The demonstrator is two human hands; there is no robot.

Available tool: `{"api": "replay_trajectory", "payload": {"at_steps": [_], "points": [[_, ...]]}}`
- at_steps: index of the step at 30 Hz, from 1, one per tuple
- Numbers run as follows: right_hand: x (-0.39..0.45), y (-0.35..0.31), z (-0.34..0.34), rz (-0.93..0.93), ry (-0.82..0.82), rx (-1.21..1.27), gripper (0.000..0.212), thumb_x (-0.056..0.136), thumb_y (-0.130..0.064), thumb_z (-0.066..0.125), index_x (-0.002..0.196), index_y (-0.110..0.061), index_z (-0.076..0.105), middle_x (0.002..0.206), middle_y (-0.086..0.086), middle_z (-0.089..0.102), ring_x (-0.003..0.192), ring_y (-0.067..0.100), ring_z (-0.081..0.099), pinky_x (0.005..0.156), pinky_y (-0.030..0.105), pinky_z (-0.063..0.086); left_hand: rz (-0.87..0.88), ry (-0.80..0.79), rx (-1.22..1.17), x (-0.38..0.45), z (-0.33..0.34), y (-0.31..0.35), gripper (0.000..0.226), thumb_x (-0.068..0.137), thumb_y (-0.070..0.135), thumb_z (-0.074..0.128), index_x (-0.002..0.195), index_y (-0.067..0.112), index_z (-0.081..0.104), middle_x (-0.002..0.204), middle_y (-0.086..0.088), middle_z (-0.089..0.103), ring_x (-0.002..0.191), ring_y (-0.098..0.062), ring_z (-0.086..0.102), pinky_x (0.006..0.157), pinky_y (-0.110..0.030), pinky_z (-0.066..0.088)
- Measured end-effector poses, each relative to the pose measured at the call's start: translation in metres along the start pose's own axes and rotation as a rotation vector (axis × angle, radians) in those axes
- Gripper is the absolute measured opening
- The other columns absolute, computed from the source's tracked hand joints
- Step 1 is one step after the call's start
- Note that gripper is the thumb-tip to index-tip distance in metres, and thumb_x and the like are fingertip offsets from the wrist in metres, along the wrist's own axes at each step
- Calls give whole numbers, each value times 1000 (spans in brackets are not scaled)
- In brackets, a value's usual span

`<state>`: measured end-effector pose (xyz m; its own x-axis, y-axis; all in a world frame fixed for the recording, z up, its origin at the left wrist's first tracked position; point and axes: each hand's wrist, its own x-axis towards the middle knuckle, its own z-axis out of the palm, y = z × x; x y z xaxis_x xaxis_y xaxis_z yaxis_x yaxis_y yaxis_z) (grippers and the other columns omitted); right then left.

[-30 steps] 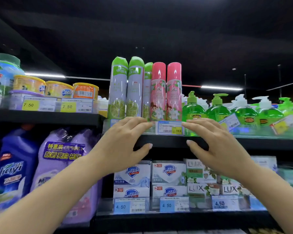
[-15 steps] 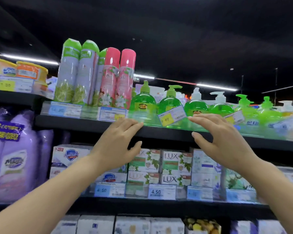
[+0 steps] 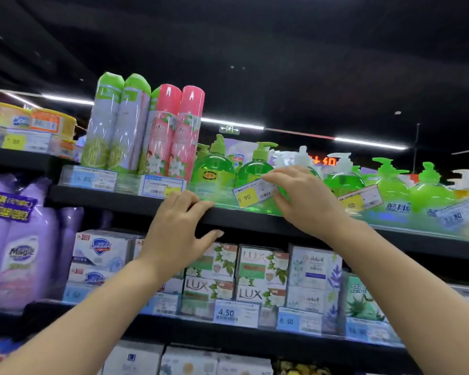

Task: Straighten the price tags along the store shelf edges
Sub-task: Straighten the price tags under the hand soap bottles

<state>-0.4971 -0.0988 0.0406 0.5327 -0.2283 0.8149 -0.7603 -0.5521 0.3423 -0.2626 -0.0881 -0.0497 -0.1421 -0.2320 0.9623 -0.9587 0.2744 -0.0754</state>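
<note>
The tilted price tag (image 3: 255, 193), marked 9.90 on its yellow patch, sits in the clear strip along the upper shelf edge (image 3: 136, 203), in front of the green soap bottles (image 3: 214, 169). Its right end rides high, toward 2 o'clock; its left end droops toward 8 o'clock.

The right hand (image 3: 301, 198) is at the tag's right end, fingers curled onto its top corner and thumb apparently below. It looks like a pinch, though the thumb contact is partly hidden. The left hand (image 3: 179, 228) lies at the tag's 8 o'clock, fingers fairly straight, resting on the dark shelf edge and holding nothing.

Assessment: the tag appears to be thin card or film. It is light, bendable and likely to crease or pop out of the strip if forced. Best taken by its two short ends and turned level with gentle pressure. A second tilted tag (image 3: 360, 198) at 3 o'clock, beyond the right hand, awaits the same treatment.
</note>
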Motion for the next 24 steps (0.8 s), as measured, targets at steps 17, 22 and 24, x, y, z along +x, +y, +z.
{"api": "replay_trajectory", "payload": {"at_steps": [17, 22, 24], "points": [[2, 8, 14, 143, 107, 78, 13, 82, -5, 63, 92, -12, 68, 89, 2, 65, 90, 20, 55, 76, 25, 39, 8, 98, -10, -4, 12, 0, 41, 76, 35, 75, 108, 11, 64, 92, -4, 50, 86, -25, 47, 82, -37, 44], [3, 9, 14, 229, 139, 216, 17, 82, -3, 64, 90, -15, 74, 85, -1, 71, 80, 13, 62, 75, 27, 49, 18, 110, -9, -5, 13, -1, 41, 77, 36, 73, 109, 11, 64, 93, -5, 51, 87, -25, 47, 82, -37, 44], [4, 9, 13, 284, 141, 304, 18, 82, -4, 65, 90, -16, 75, 84, -4, 71, 78, 6, 64, 74, 20, 50, 20, 110, -6, -4, 13, -1, 42, 78, 36, 72, 110, 10, 64, 93, -5, 51, 87, -25, 48, 82, -38, 45]]}}
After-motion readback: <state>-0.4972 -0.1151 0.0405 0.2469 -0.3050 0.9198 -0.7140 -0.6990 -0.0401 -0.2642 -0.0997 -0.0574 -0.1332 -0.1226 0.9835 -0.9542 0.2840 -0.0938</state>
